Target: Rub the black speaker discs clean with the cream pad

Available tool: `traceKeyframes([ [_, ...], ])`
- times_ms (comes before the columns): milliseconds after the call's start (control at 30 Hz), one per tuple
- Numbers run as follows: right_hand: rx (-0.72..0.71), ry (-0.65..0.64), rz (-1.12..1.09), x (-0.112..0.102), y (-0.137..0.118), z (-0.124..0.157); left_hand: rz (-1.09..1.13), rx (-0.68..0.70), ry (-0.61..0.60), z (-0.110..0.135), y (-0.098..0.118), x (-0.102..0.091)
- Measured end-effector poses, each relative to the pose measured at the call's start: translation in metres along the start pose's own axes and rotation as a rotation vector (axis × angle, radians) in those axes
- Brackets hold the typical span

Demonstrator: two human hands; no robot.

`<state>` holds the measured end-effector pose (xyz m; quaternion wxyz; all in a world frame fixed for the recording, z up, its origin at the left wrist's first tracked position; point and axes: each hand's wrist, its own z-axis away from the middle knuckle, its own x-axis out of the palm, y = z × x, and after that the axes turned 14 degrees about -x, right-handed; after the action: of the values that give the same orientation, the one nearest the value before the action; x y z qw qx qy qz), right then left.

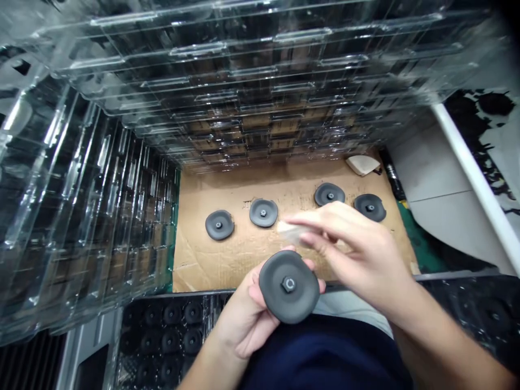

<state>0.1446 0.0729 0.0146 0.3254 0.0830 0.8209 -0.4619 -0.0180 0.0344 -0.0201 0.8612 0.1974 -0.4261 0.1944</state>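
Observation:
A black rounded disc with a small raised hub [289, 286] rests in my left hand [254, 314], whose fingers curl round it from below. Just above it, my right hand [357, 244] pinches a small whitish piece [294, 233], blurred by motion, so I cannot make out its kind. Four similar discs lie apart on a sheet of cardboard [203, 260]: one far left [220, 225], one beside it [264, 213], one behind my right hand [330, 194] and one at the right [370, 207].
Tall stacks of clear plastic trays [244, 70] rise at the back and left [101, 179]. A whitish wedge-shaped piece [363, 164] lies at the cardboard's back right, near a black pen-like object [393, 176]. A tray of black discs [168, 341] sits at lower left.

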Motion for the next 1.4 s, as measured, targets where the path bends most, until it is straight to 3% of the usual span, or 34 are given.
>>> traceKeyframes([
  [67,0.196,0.003,0.023,0.005,0.017,0.013,0.075,-0.042,-0.087,0.002,0.001,-0.001],
  [133,0.286,-0.027,0.022,0.018,0.033,0.033,0.113,-0.053,-0.126,0.003,0.003,-0.001],
  [300,0.309,0.046,0.140,0.065,0.049,0.085,0.135,-0.028,-0.142,0.003,0.004,-0.002],
  [467,0.298,0.084,0.224,0.083,0.058,0.093,0.150,-0.023,-0.135,0.005,0.001,-0.005],
  [600,0.279,0.128,0.235,0.071,0.067,0.079,0.143,-0.005,-0.112,0.009,-0.003,-0.005],
  [733,0.246,0.142,0.166,0.056,0.052,0.077,0.150,0.014,-0.082,0.012,-0.008,-0.005],
  [933,0.151,0.051,0.060,0.062,0.035,0.092,0.100,0.035,-0.011,0.016,-0.014,-0.003],
  [1067,0.208,0.129,0.082,0.033,0.014,0.074,0.013,0.059,-0.094,0.021,-0.018,0.002],
  [1133,0.144,0.190,0.101,0.013,-0.008,0.060,-0.006,0.082,-0.100,0.023,-0.022,0.005],
  [1267,-0.274,0.112,0.084,-0.004,-0.046,0.039,-0.050,0.107,0.032,0.025,-0.031,0.007],
  [1400,-0.129,-0.001,0.214,0.006,-0.059,0.030,-0.072,0.119,0.188,0.026,-0.038,0.009],
])
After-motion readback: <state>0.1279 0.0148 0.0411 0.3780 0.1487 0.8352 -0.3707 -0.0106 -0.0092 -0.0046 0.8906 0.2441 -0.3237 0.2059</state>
